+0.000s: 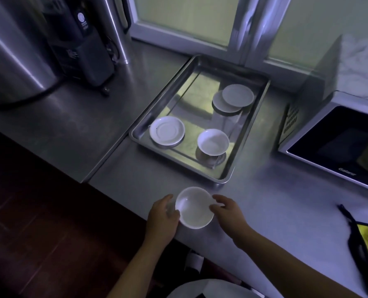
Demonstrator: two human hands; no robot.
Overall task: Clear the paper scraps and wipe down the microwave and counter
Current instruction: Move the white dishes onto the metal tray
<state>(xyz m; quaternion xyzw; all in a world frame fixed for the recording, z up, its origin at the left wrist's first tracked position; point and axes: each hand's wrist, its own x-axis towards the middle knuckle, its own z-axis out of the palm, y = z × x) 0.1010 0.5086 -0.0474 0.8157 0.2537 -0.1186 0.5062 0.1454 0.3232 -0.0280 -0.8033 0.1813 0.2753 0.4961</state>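
A small white bowl sits near the front edge of the steel counter. My left hand holds its left rim with the thumb curled over it. My right hand pinches its right rim. The microwave stands at the right with its dark door facing me; a white cloth lies on top of it. I see no paper scraps.
A steel tray behind the bowl holds a saucer, a bowl on a glass and two plates over a glass. A steel urn and dark appliance stand back left. A yellow-and-black bag lies far right.
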